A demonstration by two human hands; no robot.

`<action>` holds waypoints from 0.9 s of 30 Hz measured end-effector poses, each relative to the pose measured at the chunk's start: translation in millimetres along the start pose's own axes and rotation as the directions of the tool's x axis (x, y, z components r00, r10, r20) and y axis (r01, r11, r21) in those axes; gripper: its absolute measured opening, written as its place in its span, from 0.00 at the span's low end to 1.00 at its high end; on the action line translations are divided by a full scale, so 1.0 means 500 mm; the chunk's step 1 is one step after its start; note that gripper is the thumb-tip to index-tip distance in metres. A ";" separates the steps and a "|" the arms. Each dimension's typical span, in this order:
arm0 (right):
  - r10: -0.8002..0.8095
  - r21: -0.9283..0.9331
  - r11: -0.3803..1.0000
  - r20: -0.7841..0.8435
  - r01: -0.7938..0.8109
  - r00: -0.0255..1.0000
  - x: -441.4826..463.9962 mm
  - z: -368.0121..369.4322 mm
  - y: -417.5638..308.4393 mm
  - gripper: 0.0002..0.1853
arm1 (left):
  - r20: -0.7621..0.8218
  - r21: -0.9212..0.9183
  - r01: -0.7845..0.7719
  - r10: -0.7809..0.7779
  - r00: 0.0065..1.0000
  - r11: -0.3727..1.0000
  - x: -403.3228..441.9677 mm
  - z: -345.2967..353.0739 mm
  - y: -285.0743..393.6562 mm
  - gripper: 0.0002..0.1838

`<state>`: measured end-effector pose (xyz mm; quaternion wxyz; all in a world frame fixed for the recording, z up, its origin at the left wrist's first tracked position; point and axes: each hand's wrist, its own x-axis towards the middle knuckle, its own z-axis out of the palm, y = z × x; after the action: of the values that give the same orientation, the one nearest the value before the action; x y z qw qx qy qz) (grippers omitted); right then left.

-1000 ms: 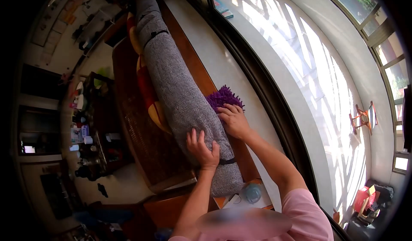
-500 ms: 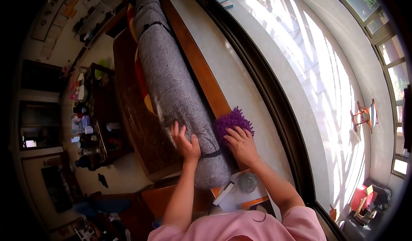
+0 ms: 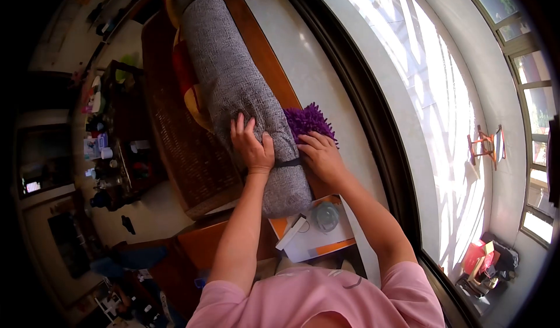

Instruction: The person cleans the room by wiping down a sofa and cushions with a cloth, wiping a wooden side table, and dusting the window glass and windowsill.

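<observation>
Under the spread left grip (image 3: 255,152) lies a grey roll (image 3: 230,65); right grip (image 3: 322,157), closure unclear, touches purple cloth (image 3: 309,119).

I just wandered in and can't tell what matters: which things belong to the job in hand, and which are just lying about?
Part of the job, it seems:
purple shaggy cloth, under the right hand
long grey roll, with the left hand on it

Apparently just lying about:
clear container near the roll's end
red item, far right
</observation>
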<state>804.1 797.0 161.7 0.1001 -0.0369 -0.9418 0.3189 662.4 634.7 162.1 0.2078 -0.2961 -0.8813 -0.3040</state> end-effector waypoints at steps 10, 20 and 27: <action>0.218 -0.260 0.942 -0.008 -0.212 0.976 -0.121 -0.079 0.068 0.28 | 0.094 0.025 0.090 -0.091 0.991 0.996 0.001 0.005 0.026 0.29; 0.360 -0.231 0.894 -0.138 -0.384 0.923 -0.199 -0.068 0.073 0.26 | 0.303 -0.321 0.179 -0.078 0.950 0.930 -0.189 -0.260 -0.068 0.34; 0.540 -0.166 0.804 -0.196 -0.571 0.818 -0.549 -0.097 -0.052 0.25 | 0.681 0.025 0.578 -0.437 0.587 0.816 -0.698 -0.606 -0.237 0.32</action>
<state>1082.4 768.4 170.0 0.0626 -0.3442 -0.9091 0.2260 899.7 221.0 143.2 -0.2434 -0.1374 -0.9078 -0.3126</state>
